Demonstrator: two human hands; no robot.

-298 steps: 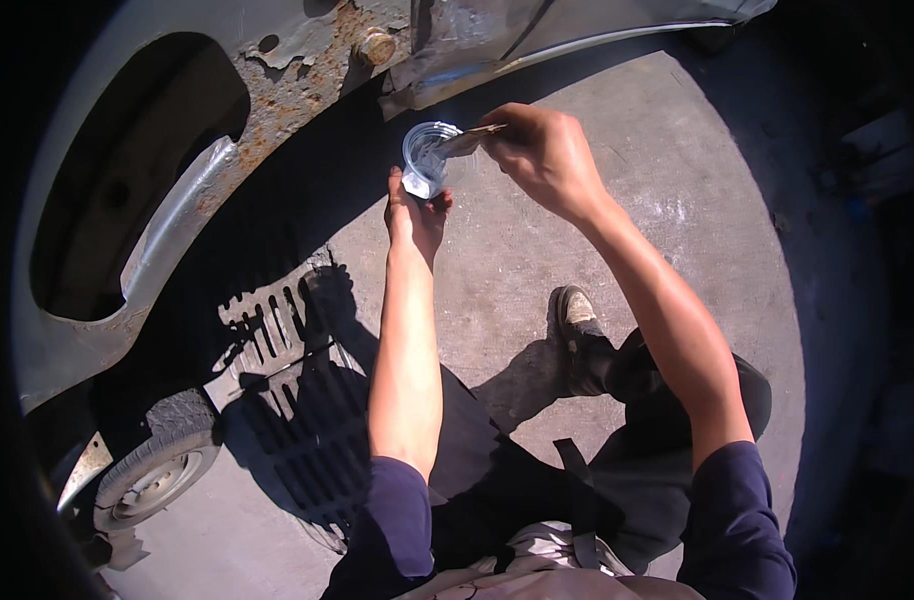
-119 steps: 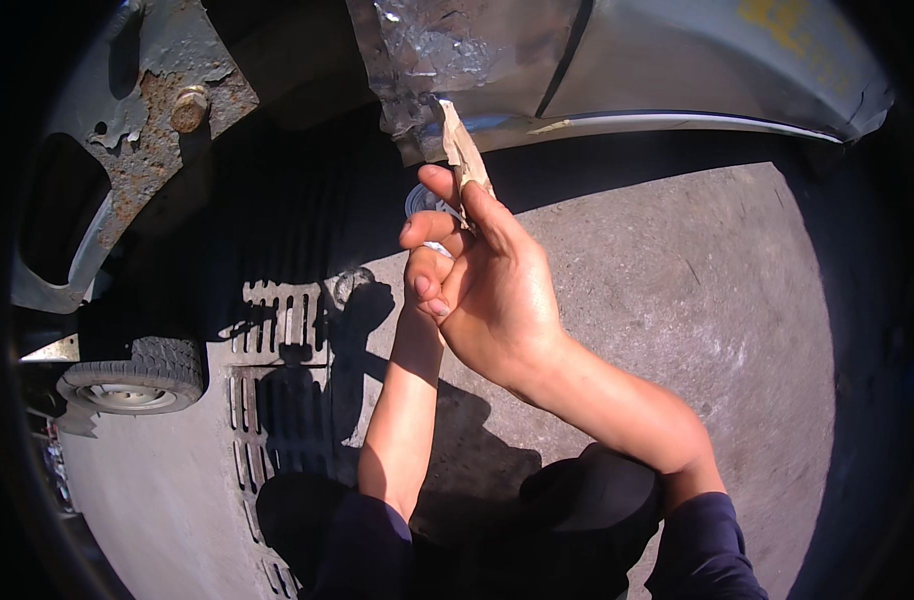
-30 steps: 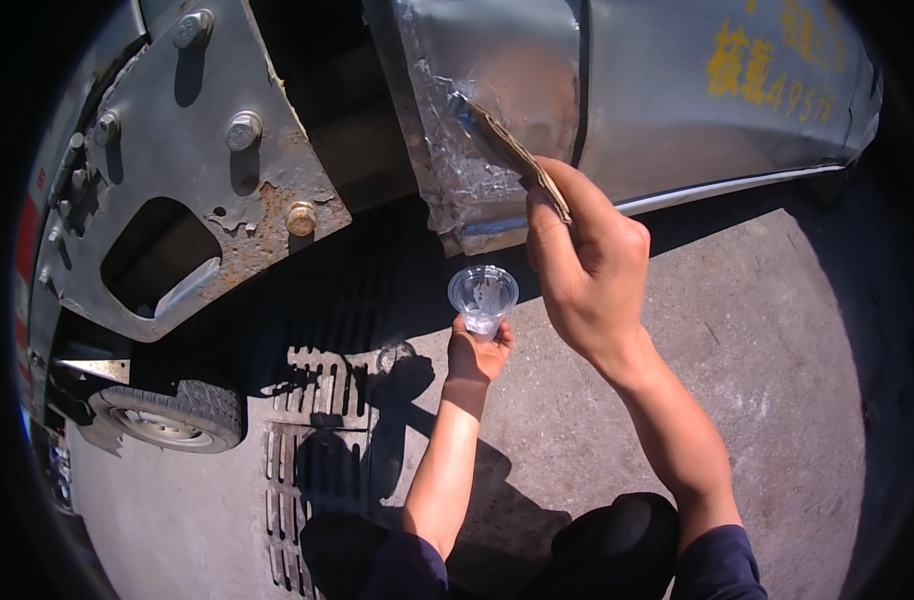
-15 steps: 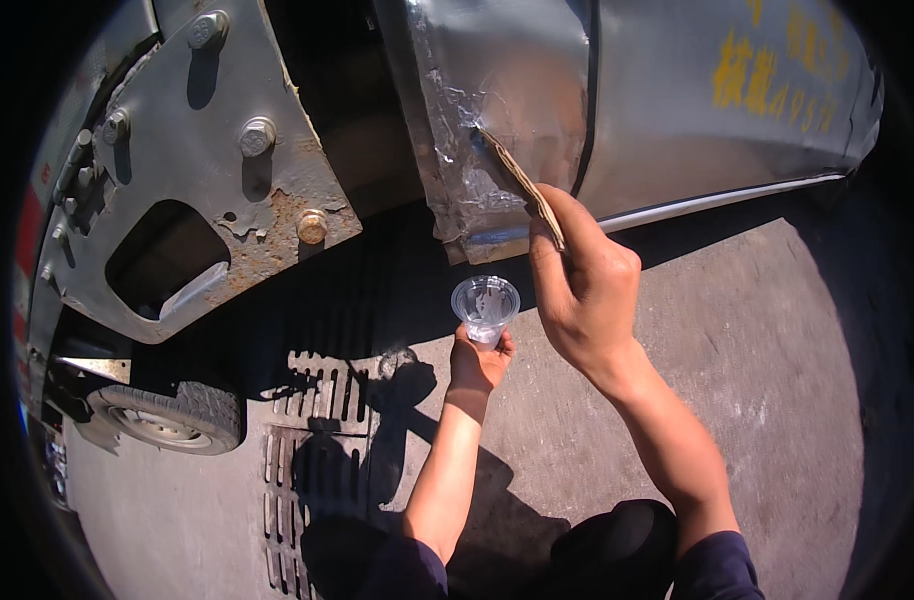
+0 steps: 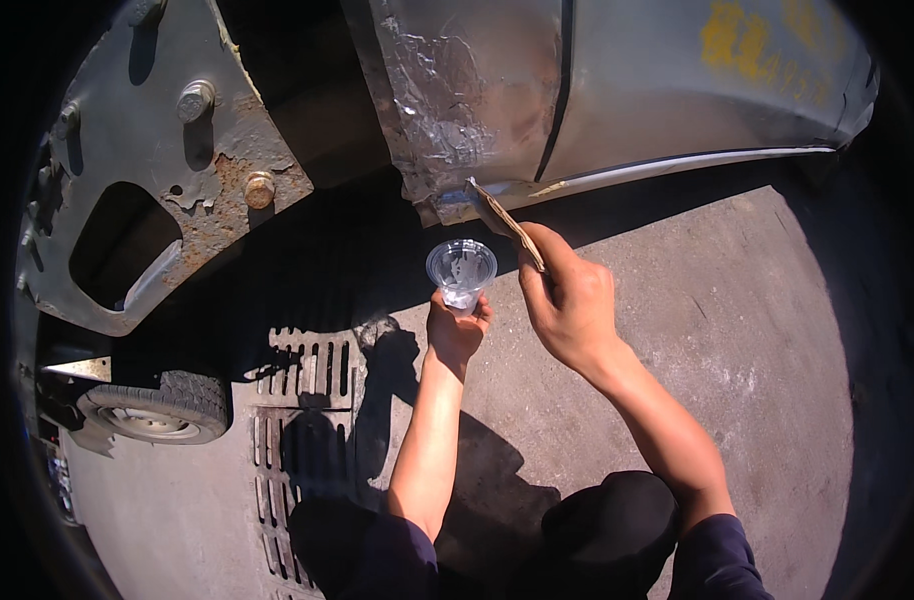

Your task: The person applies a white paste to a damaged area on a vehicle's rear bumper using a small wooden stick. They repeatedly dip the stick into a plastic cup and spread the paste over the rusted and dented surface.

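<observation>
My left hand (image 5: pixel 455 325) grips a clear plastic cup (image 5: pixel 462 262) with some pale substance on its inside. My right hand (image 5: pixel 575 305) pinches a folded cardboard strip (image 5: pixel 512 228) between thumb and fingers, just right of and above the cup. The strip's tip is at the lower part of a silver metal body panel (image 5: pixel 507 100), near its bottom edge; whether it touches cannot be told. The panel's left section is crinkled and streaked with a shiny smear, and faded yellow markings sit on its right section.
A grey steel bracket (image 5: pixel 137 140) with bolts and rust patches stands at the upper left, a wheel (image 5: pixel 157 410) below it. A slotted drain grate (image 5: pixel 312 362) is set in the concrete ground (image 5: pixel 717 340). My dark-clad knee (image 5: pixel 602 510) is at the bottom.
Since half a second ago, the cardboard tip has moved down the panel toward its bottom edge. Earlier it was inside the cup, then up on the crinkled section. My left hand still holds the cup.
</observation>
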